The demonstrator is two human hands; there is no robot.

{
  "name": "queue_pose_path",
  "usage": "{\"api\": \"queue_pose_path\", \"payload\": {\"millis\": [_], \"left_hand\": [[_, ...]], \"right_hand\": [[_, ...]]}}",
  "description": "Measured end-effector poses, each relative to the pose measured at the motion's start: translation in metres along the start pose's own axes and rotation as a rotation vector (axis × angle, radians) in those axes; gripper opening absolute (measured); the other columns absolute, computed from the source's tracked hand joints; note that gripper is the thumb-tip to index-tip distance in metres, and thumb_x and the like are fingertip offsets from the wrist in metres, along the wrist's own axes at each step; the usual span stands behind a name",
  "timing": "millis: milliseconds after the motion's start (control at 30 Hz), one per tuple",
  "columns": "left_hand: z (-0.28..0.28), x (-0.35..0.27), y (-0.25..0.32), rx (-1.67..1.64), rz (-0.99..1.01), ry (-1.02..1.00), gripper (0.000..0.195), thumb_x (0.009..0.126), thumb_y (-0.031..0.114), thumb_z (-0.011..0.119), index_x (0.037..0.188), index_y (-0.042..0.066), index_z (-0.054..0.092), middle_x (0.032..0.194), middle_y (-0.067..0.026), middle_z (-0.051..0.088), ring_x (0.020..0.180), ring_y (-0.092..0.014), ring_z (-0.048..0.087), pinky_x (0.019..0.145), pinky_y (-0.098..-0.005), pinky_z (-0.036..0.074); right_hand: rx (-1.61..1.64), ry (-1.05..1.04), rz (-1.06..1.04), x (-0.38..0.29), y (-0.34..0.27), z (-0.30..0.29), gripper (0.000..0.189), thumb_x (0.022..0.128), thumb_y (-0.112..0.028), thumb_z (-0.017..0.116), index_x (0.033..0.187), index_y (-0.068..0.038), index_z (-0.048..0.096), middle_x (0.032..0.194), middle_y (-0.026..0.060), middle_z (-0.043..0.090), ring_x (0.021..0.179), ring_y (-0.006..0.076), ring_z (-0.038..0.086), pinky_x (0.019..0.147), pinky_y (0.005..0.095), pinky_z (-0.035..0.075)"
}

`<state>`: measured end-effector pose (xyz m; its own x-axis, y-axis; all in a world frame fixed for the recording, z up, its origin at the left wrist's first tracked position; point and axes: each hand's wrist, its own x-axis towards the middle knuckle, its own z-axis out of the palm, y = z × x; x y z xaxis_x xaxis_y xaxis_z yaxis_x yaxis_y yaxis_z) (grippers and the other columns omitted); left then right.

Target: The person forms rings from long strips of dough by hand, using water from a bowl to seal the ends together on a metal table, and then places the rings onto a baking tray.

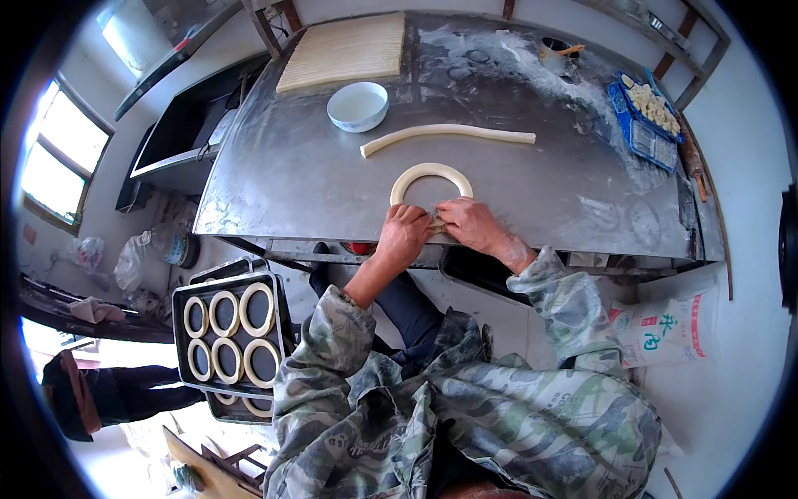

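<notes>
A rope of dough (431, 169) curves into a ring on the metal table, its two ends meeting near the front edge. My left hand (405, 232) is closed on the left end, and my right hand (469, 224) holds the right end; between the fingers a small bit of dough shows, while the join itself is mostly hidden. Beyond the ring lies a separate, slightly bent dough strip (449, 132). A white bowl (358, 107) with pale contents stands behind that strip's left end. Farther back is a slab of dough (349, 51) marked with parallel lines.
Baking trays with dough rings (226, 312) stand at the lower left, near another person's dark-clothed legs (134, 387). On the table's right are a blue scale (651, 146) bearing dough pieces, a rolling pin (692, 156) and a container (557, 55). A printed sack (664, 330) sits below right.
</notes>
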<state>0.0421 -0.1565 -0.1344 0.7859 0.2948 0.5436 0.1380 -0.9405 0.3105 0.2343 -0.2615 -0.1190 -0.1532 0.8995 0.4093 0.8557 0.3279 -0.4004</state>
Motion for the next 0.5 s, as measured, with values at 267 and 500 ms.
{"api": "queue_pose_path", "payload": {"millis": [267, 500], "left_hand": [[-0.002, -0.001, -0.003, 0.029, 0.023, 0.005, 0.019, 0.079, 0.009, 0.068, 0.098, 0.005, 0.068, 0.103, -0.0081, 0.062, 0.099, -0.029, 0.060, 0.094, -0.0421, 0.047], [-0.012, 0.000, -0.007, 0.108, 0.117, -0.129, 0.019, 0.080, 0.010, 0.066, 0.098, 0.004, 0.067, 0.103, -0.0079, 0.061, 0.099, -0.028, 0.061, 0.095, -0.0413, 0.047]], "right_hand": [[-0.042, 0.099, -0.044, -0.003, -0.006, 0.005, 0.016, 0.086, -0.010, 0.061, 0.097, -0.001, 0.069, 0.102, 0.0128, 0.069, 0.097, 0.0314, 0.066, 0.087, 0.0428, 0.052], [-0.095, -0.069, 0.013, 0.000, -0.008, 0.007, 0.019, 0.087, -0.010, 0.060, 0.101, -0.001, 0.069, 0.102, 0.0136, 0.069, 0.097, 0.0306, 0.067, 0.087, 0.0418, 0.051]]}}
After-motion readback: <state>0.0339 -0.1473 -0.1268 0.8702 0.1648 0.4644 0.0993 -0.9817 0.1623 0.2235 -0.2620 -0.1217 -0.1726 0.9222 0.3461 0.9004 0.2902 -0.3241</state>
